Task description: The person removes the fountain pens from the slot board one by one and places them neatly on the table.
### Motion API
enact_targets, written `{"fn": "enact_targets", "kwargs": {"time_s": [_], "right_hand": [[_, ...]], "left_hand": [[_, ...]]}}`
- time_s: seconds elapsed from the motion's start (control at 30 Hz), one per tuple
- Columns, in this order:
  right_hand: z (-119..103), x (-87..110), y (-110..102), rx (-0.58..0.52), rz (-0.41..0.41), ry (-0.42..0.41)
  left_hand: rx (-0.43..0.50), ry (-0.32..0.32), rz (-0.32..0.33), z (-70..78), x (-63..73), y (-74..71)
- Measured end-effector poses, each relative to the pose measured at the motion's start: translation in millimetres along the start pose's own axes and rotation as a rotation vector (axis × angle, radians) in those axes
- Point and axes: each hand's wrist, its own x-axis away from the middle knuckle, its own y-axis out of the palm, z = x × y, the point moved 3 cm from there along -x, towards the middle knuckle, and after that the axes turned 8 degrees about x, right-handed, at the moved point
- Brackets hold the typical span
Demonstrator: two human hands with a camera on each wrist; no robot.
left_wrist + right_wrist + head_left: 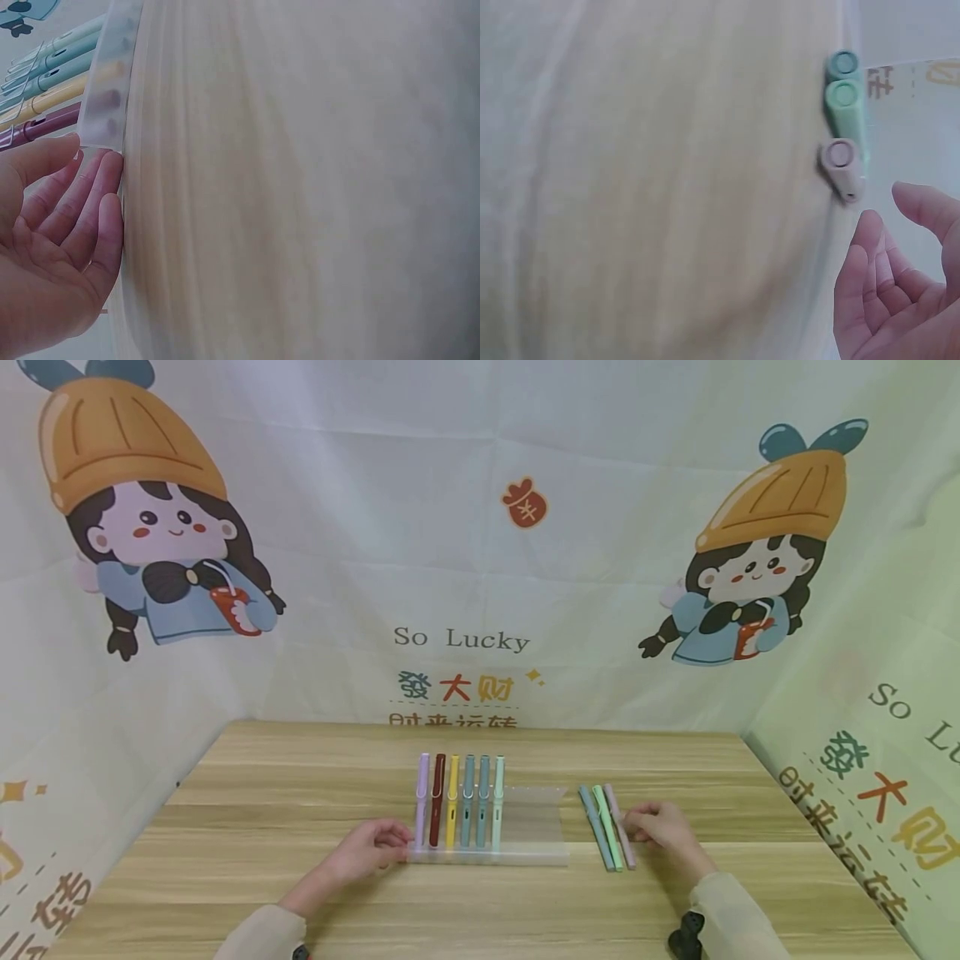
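Note:
A clear plastic pen sleeve [534,827] lies flat on the table, with a folded strip along its near edge. Side by side in it stand a lavender pen [422,802], a dark red pen [436,802], a yellow pen [452,802], two blue-grey pens and a mint pen [498,802]. My left hand [372,850] pinches the sleeve's near left corner between thumb and fingers. Right of the sleeve lie a blue-grey pen [597,828], a green pen [608,828] and a mauve pen [840,154]. Beside the mauve one is my right hand [662,831], thumb and fingertips apart.
The wood-grain table [300,777] is bordered at the back and sides by a pale printed cloth [450,568] with cartoon figures and lettering. A dark wrist device [686,935] sits at the right sleeve cuff.

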Motion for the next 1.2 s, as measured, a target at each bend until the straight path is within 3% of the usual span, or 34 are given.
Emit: {"fn": "enact_targets", "kwargs": {"time_s": [0.23,0.47,0.67,0.87,1.2], "right_hand": [[-16,3.0,-3,0.001,-0.027,-0.051],[-31,6.8,10,-0.047,-0.067,-0.074],[-41,11.5,25,-0.021,-0.130,-0.153],[-46,12.1,40,-0.062,-0.189,-0.255],[-68,15.1,64,-0.101,-0.203,-0.208]], "left_hand": [[0.000,0.014,-0.002,-1.2,-0.7,-0.1],[-0.009,0.007,-0.002,-0.7,-0.7,0.8],[-0.001,0.007,-0.001,-1.7,-1.0,0.2],[-0.001,0.010,0.003,-0.5,-0.1,0.1],[-0.018,0.011,0.006,1.7,-0.1,1.0]]}}
